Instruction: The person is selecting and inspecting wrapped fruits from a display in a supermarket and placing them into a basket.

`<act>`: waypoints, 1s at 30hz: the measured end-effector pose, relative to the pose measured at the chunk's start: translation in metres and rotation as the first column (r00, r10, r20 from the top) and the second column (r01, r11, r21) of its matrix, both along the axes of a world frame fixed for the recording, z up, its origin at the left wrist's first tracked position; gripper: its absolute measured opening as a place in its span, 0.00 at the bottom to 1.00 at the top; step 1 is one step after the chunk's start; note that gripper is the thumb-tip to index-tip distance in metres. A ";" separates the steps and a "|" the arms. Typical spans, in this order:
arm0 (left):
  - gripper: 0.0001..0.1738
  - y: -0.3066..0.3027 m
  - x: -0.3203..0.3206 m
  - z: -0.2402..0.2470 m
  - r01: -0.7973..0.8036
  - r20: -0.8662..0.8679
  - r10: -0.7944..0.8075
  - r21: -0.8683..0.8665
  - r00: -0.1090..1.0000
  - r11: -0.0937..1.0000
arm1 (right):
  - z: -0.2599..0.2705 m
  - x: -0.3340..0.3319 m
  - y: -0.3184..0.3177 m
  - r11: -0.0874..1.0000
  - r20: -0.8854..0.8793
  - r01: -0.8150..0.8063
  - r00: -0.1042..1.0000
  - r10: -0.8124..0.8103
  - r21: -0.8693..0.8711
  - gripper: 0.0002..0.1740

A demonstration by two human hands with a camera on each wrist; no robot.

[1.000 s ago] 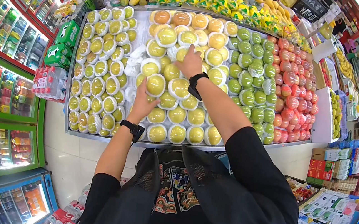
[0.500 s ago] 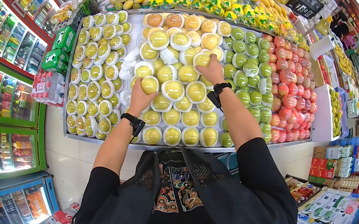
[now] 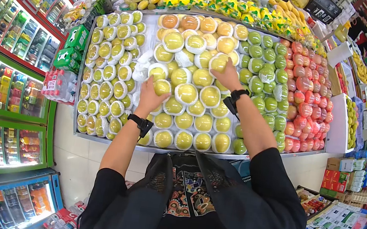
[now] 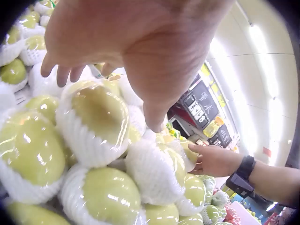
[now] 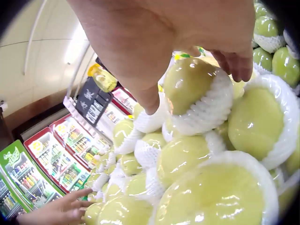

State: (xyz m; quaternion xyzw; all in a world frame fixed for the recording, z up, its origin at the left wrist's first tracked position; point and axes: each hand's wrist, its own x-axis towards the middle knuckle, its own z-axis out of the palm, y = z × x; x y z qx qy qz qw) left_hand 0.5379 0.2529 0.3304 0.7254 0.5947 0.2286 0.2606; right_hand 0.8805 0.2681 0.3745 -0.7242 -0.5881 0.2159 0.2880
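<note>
My right hand (image 3: 228, 77) cups a large yellow-green fruit (image 5: 192, 86) in clear film and a white foam net. Its thumb is at one side, its fingers curl along the other. Left of it, my left hand (image 3: 150, 98) spreads over another netted yellow-green fruit (image 4: 96, 119). In the left wrist view, that fruit lies below the palm, with a gap between it and the thumb. Both fruits sit atop a stacked pile of the same kind (image 3: 186, 94). Each wrist carries a black strapped camera.
Smaller yellow-green fruits (image 3: 108, 73) fill the stand's left side. Green fruits (image 3: 265, 86) and red fruits (image 3: 308, 97) line the right; orange-yellow ones (image 3: 189, 22) lie behind. A metal rim (image 3: 109, 141) edges the stand. Drink fridges (image 3: 12, 95) stand left.
My right hand has moved right from one fruit to another in the pile. The left hand stays at the same fruit, its fingers now spread wider. The head view has shifted slightly.
</note>
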 end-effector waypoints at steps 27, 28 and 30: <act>0.41 0.192 0.045 0.076 0.329 -0.018 -0.378 0.533 0.926 0.780 | -0.003 -0.042 -0.325 0.789 -0.404 0.593 0.689 -0.602 -0.163 0.29; 0.40 0.179 0.042 0.074 0.292 0.024 -0.363 0.543 0.932 0.787 | -0.002 -0.039 -0.322 0.793 -0.405 0.588 0.694 -0.595 -0.159 0.29; 0.42 0.150 0.036 0.073 0.208 0.069 -0.281 0.510 0.957 0.835 | 0.004 -0.031 -0.308 0.815 -0.335 0.554 0.746 -0.576 -0.169 0.29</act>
